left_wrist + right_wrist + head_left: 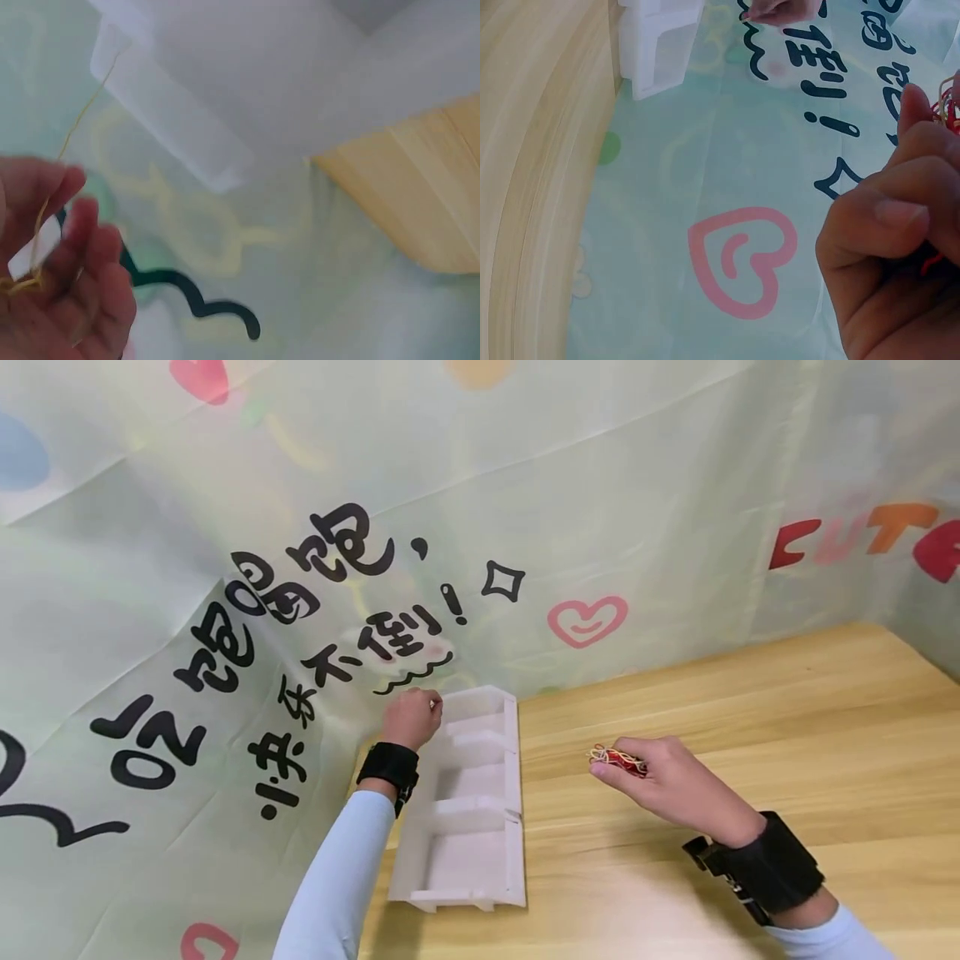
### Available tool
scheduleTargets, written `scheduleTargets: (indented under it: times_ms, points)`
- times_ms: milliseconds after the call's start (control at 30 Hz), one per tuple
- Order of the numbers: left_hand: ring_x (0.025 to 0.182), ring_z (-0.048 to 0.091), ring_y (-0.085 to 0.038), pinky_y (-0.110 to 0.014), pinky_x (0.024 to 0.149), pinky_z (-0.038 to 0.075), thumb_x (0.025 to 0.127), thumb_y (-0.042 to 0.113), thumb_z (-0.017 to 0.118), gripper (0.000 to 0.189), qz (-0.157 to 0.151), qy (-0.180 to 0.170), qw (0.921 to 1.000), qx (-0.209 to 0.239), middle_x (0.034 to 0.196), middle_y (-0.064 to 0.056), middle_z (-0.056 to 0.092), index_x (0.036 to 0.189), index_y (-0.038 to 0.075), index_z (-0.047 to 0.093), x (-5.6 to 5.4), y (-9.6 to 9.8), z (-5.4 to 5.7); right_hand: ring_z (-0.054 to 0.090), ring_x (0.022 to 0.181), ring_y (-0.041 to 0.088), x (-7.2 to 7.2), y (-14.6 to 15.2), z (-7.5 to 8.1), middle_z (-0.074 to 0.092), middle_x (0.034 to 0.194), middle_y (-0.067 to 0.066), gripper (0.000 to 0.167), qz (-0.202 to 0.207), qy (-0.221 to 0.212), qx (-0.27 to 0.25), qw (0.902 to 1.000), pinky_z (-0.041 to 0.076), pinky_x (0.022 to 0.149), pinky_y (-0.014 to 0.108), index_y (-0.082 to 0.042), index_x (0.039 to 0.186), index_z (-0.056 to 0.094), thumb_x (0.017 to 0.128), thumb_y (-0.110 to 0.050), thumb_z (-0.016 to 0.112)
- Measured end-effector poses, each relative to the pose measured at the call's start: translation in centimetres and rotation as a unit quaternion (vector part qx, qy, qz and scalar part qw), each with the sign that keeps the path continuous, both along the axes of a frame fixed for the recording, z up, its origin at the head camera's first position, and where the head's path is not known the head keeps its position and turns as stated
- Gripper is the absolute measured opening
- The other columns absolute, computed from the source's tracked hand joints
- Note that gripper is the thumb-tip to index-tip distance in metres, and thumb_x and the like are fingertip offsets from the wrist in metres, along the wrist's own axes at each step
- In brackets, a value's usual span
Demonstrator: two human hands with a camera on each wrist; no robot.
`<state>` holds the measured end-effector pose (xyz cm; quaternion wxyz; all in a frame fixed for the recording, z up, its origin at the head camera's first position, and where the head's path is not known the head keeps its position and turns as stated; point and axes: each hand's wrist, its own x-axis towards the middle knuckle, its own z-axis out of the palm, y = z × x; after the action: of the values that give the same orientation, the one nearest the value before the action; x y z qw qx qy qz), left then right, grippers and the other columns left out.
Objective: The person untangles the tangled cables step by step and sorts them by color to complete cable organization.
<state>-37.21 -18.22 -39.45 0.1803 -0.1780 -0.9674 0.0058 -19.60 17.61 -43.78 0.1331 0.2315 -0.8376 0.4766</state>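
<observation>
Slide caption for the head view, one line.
Left hand near the far end of a white compartmented tray; right hand holding a bundle of red and yellow strands above the wooden table.

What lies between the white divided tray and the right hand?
In the head view, only bare wooden tabletop shows between the white divided tray and the right hand.

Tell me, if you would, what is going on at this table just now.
A person is handling thin strands. The right grip holds a bundle of red and yellow strands above the wooden table. The left grip, by the far left part of the white compartment tray, pinches a thin yellow strand; whether that strand joins the bundle cannot be told. The tray stands on the table, near the printed backdrop.
</observation>
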Motion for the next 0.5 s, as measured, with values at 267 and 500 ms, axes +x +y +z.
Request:
scheduleTargets:
  times_ms: [267,500]
  points:
    - [0.114,0.059,-0.040,-0.057,0.087,0.049,0.097,0.027,0.070,0.036,0.047,-0.003,0.9989,0.003,0.125,-0.020,0.064,0.130,0.014,0.069,-0.2,0.2,-1.0,0.029,0.048,0.001,-0.2,-0.5,0.2,0.036,0.059,-0.016,0.026,0.011,0.001,-0.003,0.9999,0.028,0.045,0.023,-0.027,0.077,0.056,0.096,-0.035,0.071]
    - [0.113,0.061,-0.034,-0.051,0.088,0.050,0.098,0.025,0.068,0.030,-0.079,0.001,0.9955,0.052,0.122,-0.014,0.067,0.124,0.011,0.071,2.8,4.4,0.3,0.036,0.050,0.003,-0.1,-0.1,0.4,0.044,0.062,-0.014,0.020,0.005,0.006,0.001,1.0000,0.032,0.046,0.022,-0.025,0.083,0.060,0.096,-0.035,0.072]
